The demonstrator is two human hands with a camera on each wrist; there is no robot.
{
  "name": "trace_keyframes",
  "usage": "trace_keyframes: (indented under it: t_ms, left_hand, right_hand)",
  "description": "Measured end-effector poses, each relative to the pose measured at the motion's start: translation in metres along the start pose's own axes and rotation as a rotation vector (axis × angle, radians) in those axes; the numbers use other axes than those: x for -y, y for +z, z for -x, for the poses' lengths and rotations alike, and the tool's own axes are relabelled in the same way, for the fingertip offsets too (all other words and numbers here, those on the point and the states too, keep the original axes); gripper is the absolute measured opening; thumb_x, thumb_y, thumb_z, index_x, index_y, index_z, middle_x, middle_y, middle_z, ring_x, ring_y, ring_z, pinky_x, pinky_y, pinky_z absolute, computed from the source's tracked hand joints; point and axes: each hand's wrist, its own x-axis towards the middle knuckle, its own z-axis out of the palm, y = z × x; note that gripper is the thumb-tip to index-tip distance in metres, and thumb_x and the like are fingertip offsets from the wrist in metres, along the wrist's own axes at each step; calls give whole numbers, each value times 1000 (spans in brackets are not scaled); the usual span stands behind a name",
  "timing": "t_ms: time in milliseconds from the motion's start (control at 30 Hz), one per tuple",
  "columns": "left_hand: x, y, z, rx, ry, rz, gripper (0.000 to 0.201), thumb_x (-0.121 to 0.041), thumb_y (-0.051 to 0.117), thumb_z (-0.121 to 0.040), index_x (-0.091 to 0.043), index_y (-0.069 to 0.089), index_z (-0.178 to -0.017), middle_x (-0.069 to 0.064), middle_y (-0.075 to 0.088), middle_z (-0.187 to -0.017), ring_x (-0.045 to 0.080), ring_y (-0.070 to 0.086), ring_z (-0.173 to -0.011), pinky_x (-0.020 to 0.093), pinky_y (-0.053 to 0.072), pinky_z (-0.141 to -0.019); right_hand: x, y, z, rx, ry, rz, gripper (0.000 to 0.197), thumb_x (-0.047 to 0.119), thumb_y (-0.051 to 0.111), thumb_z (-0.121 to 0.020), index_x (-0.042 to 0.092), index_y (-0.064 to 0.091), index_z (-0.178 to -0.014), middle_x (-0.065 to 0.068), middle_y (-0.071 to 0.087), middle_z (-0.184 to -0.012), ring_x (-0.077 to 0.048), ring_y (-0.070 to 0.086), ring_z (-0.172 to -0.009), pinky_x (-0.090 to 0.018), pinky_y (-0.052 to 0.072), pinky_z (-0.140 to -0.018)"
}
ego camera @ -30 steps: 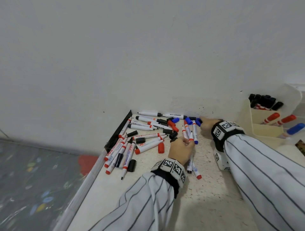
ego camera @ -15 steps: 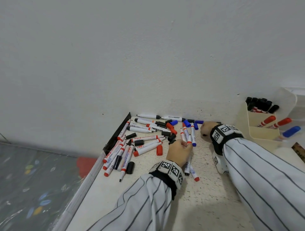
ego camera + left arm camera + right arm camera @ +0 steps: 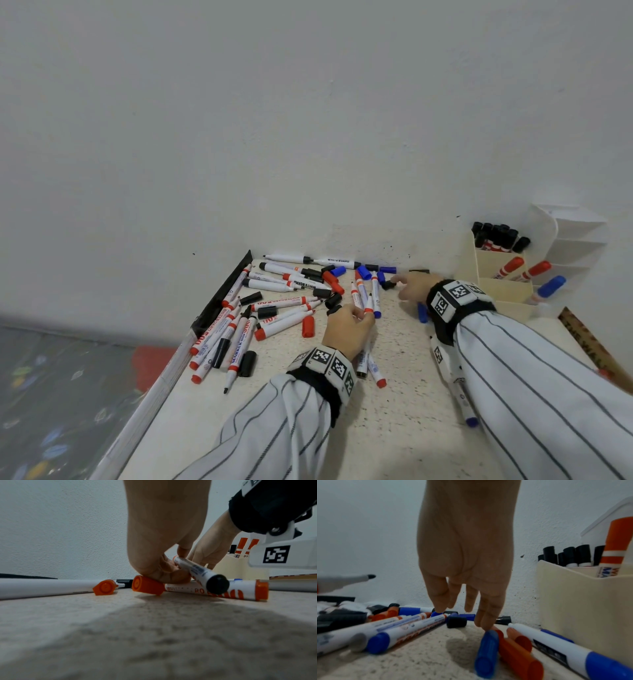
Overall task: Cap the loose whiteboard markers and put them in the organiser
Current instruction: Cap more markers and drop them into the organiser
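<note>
Left hand [image 3: 346, 330]: your fingers pinched a marker [image 3: 197, 570], lifted off the tabletop [image 3: 404, 428].
Right hand [image 3: 412, 286]: your fingers hung straight, slightly spread, tips among caps [image 3: 456, 622] near the back edge.
Organiser [image 3: 503, 274]: stood in the back right corner, markers inside.

Pinstriped white sleeves [image 3: 281, 431], tagged wristbands [image 3: 325, 363]

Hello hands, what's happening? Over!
Left hand pinching a marker. Right hand open, reaching among loose caps. Organiser part filled. Nothing blocking.
</note>
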Motion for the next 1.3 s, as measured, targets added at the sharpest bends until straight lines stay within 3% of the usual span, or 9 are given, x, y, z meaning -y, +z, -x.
trace_keyframes:
  t_ms: [133, 233, 433, 567, 733, 867, 967, 1133, 1300]
  left_hand:
    - [0, 0, 0, -15, -1, -1, 15, -33, 52, -92, -18, 53, -91, 0, 56, -91, 9, 50, -79, 22, 41, -71]
    - [0, 1, -1, -18, 3, -7, 15, -34, 52, -92, -18, 53, -91, -2, 55, -90, 8, 50, -76, 22, 43, -72]
    - [0, 0, -1, -15, 6, -24, 16, -34, 51, -92, -18, 54, -94, 7, 62, -110, 8, 50, -78, 21, 42, -71]
    - [0, -1, 0, -14, 13, -26, 15, -33, 51, -93, -18, 54, -94, 7, 61, -106, 10, 50, -83, 23, 42, -74]
    - [0, -2, 1, -13, 39, -44, 18, -35, 51, -93, -18, 54, -95, -4, 54, -88, 7, 50, -76, 22, 43, -72]
    - [-5, -3, 6, -2, 92, 5, 16, -33, 52, -93, -17, 54, -97, -8, 52, -79, 3, 48, -70, 16, 39, -62]
    - [-9, -2, 11, 5, 143, 3, 16, -33, 54, -92, -19, 56, -98, -8, 54, -78, 4, 50, -70, 15, 40, -62]
    - [-18, -2, 22, 56, 207, -5, 22, -31, 57, -91, -16, 59, -107, -6, 56, -86, 7, 52, -80, 14, 43, -69]
    - [-20, 3, 28, 81, 223, -50, 24, -31, 57, -91, -17, 60, -110, -5, 56, -88, 6, 51, -81, 13, 40, -66]
  right_hand:
    - [6, 14, -7, -11, -103, 56, 58, 12, 41, -94, 22, 21, -148, -3, 25, -154, -22, 29, -139, -33, 28, -113]
    - [9, 16, -11, -22, -81, 37, 58, 11, 39, -95, 23, 21, -149, -4, 28, -153, -21, 34, -136, -32, 32, -110]
    - [15, 16, -16, -16, -49, 45, 45, 7, 51, -90, 20, 48, -133, -6, 50, -134, -17, 53, -109, -25, 43, -89]
    - [10, 10, -9, 43, -54, 17, 29, 9, 62, -85, 14, 60, -114, -4, 59, -116, -13, 48, -92, -22, 42, -81]
    - [-1, 0, 6, -41, -69, -182, 31, 11, 55, -91, 13, 55, -121, -8, 56, -114, -19, 52, -94, -18, 43, -68]
    - [-16, -12, 26, -114, -134, -472, 20, 4, 58, -86, 13, 57, -105, -8, 59, -102, -15, 57, -81, -21, 49, -68]
    - [-24, -17, 43, -127, -210, -585, 24, 1, 60, -83, 13, 54, -103, -5, 58, -91, -11, 57, -70, -20, 48, -60]
    - [-34, -12, 65, -108, -290, -658, 25, -3, 60, -83, 13, 55, -102, -6, 60, -99, -8, 61, -78, -11, 48, -60]
    - [-42, -1, 76, -118, -278, -715, 23, -5, 59, -84, 9, 54, -102, -17, 60, -104, -13, 64, -76, -15, 54, -63]
